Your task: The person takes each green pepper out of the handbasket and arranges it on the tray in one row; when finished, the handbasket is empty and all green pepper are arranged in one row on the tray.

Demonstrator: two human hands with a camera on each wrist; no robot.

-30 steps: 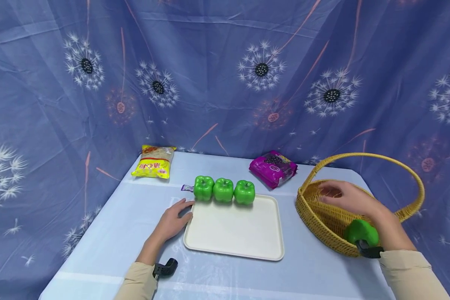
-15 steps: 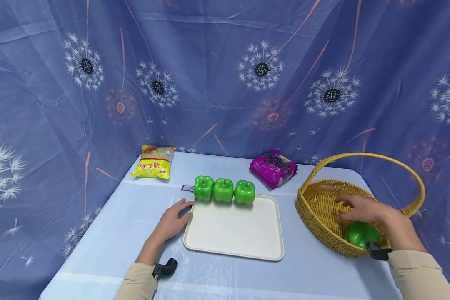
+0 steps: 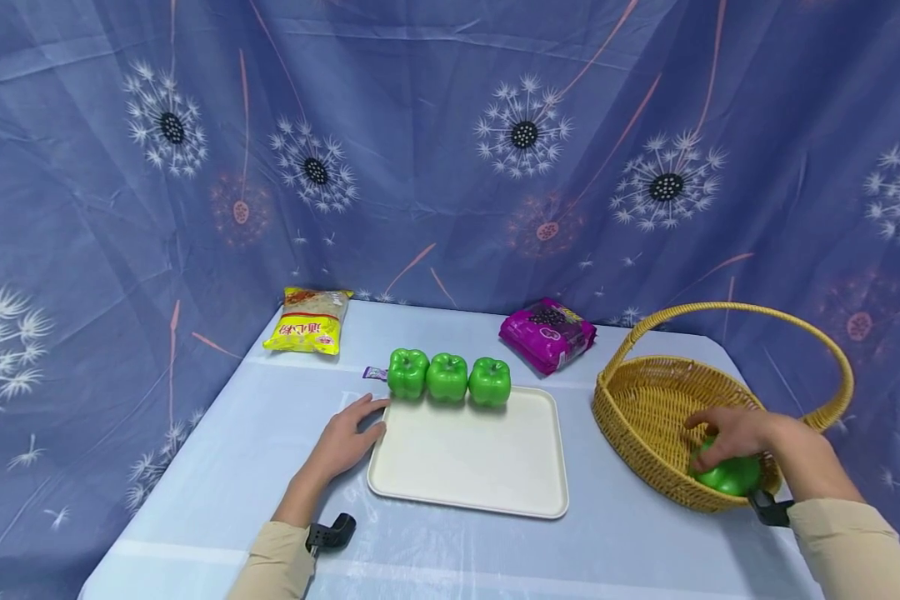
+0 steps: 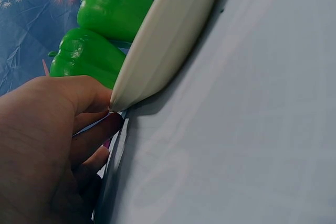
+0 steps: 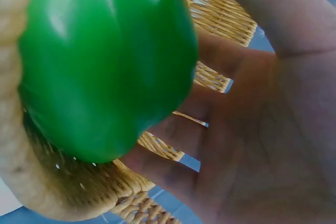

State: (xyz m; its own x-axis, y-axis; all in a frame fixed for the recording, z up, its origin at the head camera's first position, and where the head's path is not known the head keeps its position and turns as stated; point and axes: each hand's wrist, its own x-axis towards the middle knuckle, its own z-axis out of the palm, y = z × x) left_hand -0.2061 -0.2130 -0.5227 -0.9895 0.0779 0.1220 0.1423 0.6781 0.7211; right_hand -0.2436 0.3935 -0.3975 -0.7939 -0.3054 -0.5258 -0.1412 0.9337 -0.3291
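In the head view my right hand is down inside the wicker basket, its bent fingers and thumb round a green bell pepper. The right wrist view shows the pepper large, with spread fingers reaching behind it and the palm off its surface. My left hand lies at the left edge of a cream tray, fingers relaxed. Seen from the left wrist, thumb and fingertips touch the tray's rim. Three green bell peppers stand in a row along the tray's far edge.
A small purple sachet lies left of the pepper row. Farther back are a yellow food bag and a purple bag. The basket's tall handle arches over it. A blue dandelion-print curtain closes off the back.
My right hand has moved lower and to the right inside the basket, from above the bell pepper to round it. The left hand and tray stay in place.
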